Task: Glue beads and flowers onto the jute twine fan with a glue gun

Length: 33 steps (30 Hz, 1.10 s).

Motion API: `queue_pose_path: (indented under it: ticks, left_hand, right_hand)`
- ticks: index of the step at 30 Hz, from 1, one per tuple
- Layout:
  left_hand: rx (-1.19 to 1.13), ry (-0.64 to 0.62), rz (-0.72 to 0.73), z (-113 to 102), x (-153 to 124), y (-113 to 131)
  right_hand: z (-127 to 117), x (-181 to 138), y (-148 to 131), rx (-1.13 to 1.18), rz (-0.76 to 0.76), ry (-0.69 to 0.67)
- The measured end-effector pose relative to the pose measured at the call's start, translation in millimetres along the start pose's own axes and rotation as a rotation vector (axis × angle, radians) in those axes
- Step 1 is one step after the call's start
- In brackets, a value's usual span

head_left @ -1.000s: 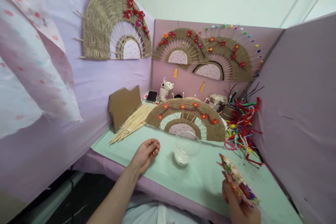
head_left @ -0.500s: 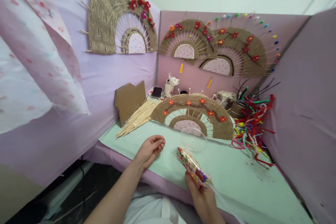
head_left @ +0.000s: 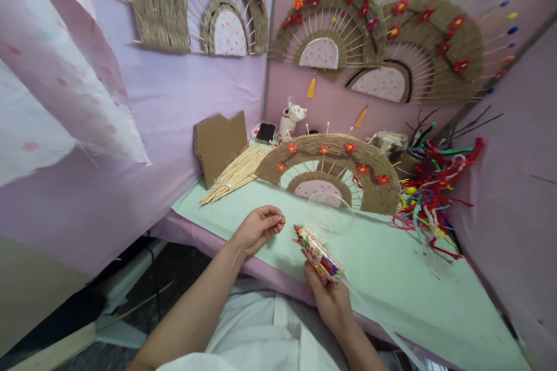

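Note:
My right hand (head_left: 331, 300) is wrapped round the grip of a flower-patterned glue gun (head_left: 319, 255), its orange nozzle pointing up and left. A pale cord trails from the gun toward the lower right. Left of the nozzle, my left hand (head_left: 260, 228) is closed in a pinch on a small white bead (head_left: 281, 217), which shows as a speck at the fingertips. Small clear-white beads (head_left: 318, 231) lie just behind the nozzle, beside a round transparent lid or dish (head_left: 343, 221). Beyond both hands leans a twine-woven fan (head_left: 378, 196) with red flowers on it.
Thin wooden sticks (head_left: 237, 174) and cut cardboard (head_left: 220, 142) lie at the table's left. A tangle of coloured pipe cleaners (head_left: 435, 197) sits at the right, near a white animal-shaped figure (head_left: 290, 119) farther back. Finished fans (head_left: 456, 52) hang on the walls.
The camera view has tilted downward, bringing the hanging fans higher in the picture. Both hands keep their holds, and the left hand is now a little closer to the glue gun's nozzle.

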State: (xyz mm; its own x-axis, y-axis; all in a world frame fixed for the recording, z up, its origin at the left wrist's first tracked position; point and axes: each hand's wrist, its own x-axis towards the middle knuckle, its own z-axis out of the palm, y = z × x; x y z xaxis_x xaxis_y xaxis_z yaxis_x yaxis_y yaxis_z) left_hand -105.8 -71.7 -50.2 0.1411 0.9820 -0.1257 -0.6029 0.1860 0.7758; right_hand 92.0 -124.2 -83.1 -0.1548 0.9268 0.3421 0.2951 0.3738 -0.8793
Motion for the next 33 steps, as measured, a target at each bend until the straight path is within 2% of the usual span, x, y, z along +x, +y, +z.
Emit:
queue_pose_path:
  ticks: [7, 15, 33]
  left_hand:
    - [0.01, -0.01, -0.001, -2.3, 1.4, -2.3]
    - [0.015, -0.011, -0.014, 0.0, -0.3, -0.8]
    - [0.058, -0.071, -0.017, -1.5, 0.2, -3.2]
  right_hand:
    - [-1.7, 0.8, 0.3, -0.015, -0.026, -0.071]
    - [0.6, 1.6, 2.2, -0.04, -0.082, -0.057]
    - [1.9, 4.7, -4.3, -0.012, -0.087, -0.058]
